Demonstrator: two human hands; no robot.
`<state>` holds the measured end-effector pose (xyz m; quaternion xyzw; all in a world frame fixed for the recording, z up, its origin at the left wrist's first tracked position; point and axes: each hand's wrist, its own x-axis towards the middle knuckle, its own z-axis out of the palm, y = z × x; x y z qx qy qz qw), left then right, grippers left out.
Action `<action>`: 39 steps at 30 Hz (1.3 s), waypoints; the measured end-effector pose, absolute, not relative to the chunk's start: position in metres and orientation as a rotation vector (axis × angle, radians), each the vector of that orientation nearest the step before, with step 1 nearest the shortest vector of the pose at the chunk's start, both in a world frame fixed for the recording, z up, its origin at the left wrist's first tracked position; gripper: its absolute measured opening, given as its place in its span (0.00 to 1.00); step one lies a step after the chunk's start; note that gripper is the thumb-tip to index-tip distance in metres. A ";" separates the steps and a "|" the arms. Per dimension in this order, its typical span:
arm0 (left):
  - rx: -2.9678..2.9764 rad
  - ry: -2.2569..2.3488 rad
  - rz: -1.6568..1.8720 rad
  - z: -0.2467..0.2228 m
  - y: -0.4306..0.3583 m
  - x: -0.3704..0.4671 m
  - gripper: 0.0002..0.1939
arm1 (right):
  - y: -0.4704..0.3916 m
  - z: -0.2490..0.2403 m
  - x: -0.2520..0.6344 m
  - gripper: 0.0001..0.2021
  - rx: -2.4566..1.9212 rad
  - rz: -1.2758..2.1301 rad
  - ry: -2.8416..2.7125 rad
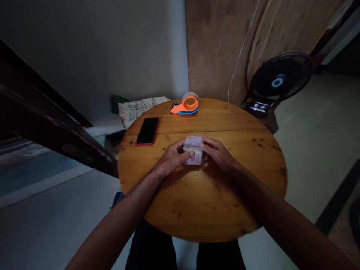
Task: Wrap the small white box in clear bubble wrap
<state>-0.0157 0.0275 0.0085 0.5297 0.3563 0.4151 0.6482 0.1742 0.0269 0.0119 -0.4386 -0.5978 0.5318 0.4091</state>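
Between my two hands is a small whitish box point(194, 159) with red print on its front, just above the round wooden table point(219, 210). A pale, filmy flap point(194, 141) stands up at its far edge. My left hand point(174, 155) grips the box from the left, its thumb lying across the front. On the other side my right hand point(215, 150) has its thumb and fingers closed at the flap's right edge. The undersides of the fingers are hidden. What is inside the box cannot be seen.
An orange and blue tape dispenser point(184, 107) stands at the table's far edge. A phone with a red edge point(147, 131) lies at the left. Beyond the table are a printed sack point(140, 108) and a dark fan point(281, 80).
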 end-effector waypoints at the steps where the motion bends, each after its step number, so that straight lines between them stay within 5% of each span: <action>1: 1.184 0.813 0.947 0.008 0.028 -0.015 0.28 | 0.026 0.013 0.175 0.14 -1.097 1.357 -1.512; 7: 1.151 0.852 0.948 0.010 0.030 -0.013 0.24 | 0.022 0.013 0.174 0.22 -1.007 1.426 -1.553; 26: 1.206 0.927 1.035 0.003 0.027 -0.009 0.19 | 0.020 0.014 0.176 0.12 -1.140 1.034 -1.790; 39: 1.224 0.888 0.985 0.005 0.028 -0.011 0.20 | 0.023 0.010 0.173 0.14 -1.207 0.930 -1.790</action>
